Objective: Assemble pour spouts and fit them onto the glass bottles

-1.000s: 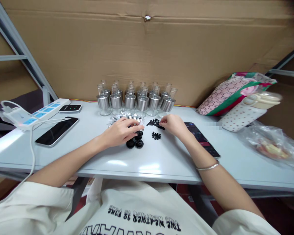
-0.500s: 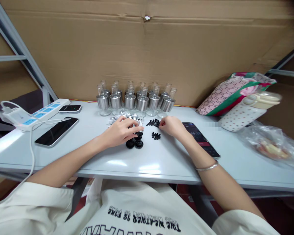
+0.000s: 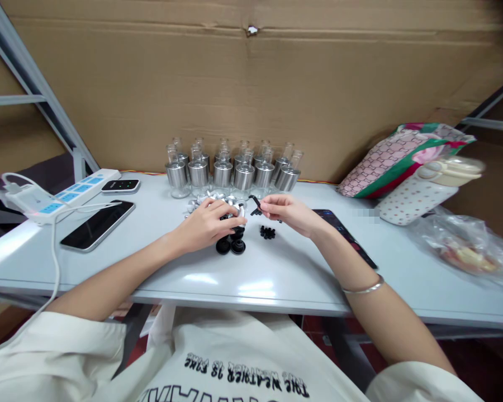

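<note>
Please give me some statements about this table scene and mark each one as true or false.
1. The right hand pinches a small black part. True.
2. The left hand rests on a phone. False: it lies on the silver and black parts; the phone is apart, to the left.
3. The metal-collared bottles stand in front of the cardboard. True.
4. The power strip is on the right. False: it is on the left.

Bottles [image 3: 230, 167] stand behind the caps [image 3: 230, 244] (phone [image 3: 97, 224] left).
</note>
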Motion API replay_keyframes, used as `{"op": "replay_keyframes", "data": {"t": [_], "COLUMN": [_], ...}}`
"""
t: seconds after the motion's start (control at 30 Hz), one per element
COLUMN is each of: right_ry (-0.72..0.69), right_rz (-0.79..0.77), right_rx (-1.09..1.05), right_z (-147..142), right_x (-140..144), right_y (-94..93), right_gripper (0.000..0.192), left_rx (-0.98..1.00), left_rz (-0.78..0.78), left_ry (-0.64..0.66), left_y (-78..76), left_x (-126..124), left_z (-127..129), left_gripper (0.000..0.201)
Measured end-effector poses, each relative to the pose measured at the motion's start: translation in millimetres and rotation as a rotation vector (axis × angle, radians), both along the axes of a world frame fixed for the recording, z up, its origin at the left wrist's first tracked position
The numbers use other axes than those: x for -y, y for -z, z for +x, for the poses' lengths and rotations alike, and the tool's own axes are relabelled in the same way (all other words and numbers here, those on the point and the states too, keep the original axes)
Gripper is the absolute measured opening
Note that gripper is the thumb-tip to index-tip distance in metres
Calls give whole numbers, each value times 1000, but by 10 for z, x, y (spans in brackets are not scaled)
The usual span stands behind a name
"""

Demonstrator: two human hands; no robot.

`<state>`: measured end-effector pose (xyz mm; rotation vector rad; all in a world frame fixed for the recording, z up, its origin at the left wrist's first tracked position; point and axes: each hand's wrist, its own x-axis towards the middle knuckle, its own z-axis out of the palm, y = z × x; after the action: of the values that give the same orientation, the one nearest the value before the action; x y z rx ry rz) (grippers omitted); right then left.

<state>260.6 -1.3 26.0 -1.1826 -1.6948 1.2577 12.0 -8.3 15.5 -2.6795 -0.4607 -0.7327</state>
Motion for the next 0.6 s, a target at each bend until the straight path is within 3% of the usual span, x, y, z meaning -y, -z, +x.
{"op": "replay_keyframes", "data": {"t": [0.13, 0.6], "right_ry": [-186, -168], "right_rz": [-220, -464], "right_rx": [-266, -391], "right_z": [-108, -204], "right_x": [113, 170], "right_y": [-48, -7], "right_gripper": [30, 33], "left_rx": [-9, 63], "left_rz": [22, 15], "left_ry": [-6, 35], "left_y": [3, -3], "left_x": [-2, 112], "left_z": [3, 58], "left_gripper": [21, 19]}}
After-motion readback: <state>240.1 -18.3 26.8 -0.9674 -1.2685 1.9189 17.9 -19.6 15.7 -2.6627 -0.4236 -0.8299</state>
